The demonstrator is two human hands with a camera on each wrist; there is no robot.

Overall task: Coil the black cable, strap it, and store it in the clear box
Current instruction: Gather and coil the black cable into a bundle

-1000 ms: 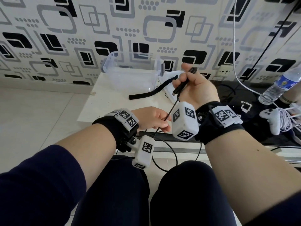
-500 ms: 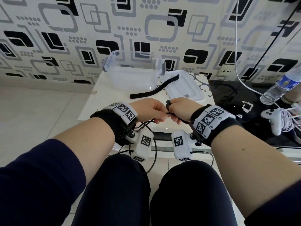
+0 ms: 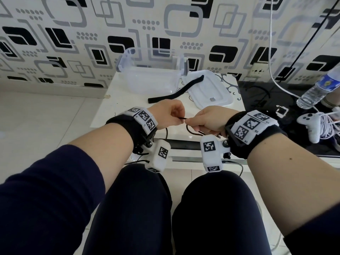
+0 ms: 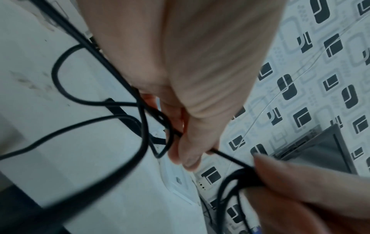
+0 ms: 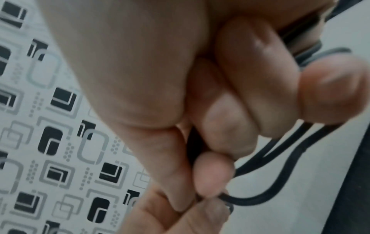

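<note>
Both hands meet over the front edge of the white table (image 3: 127, 100). My left hand (image 3: 170, 115) pinches the thin black cable (image 3: 182, 118), which runs taut across to my right hand (image 3: 204, 121). The right hand grips gathered loops of the cable (image 5: 260, 159) in curled fingers. More loose cable (image 4: 140, 139) hangs in loops below the left hand (image 4: 188, 147). A black strap (image 3: 176, 92) lies on the table, one end on the lid. The clear box (image 3: 150, 74) stands open at the back of the table.
The box's clear lid (image 3: 209, 91) lies to the right of the box. On the dark surface to the right are a water bottle (image 3: 320, 87), a white game controller (image 3: 311, 124) with white cord, and other cables. My knees sit below the table edge.
My right hand came down from its raised position to meet the left hand, folding the cable into loops. The hands have since drawn slightly apart, with a short length of cable between them.
</note>
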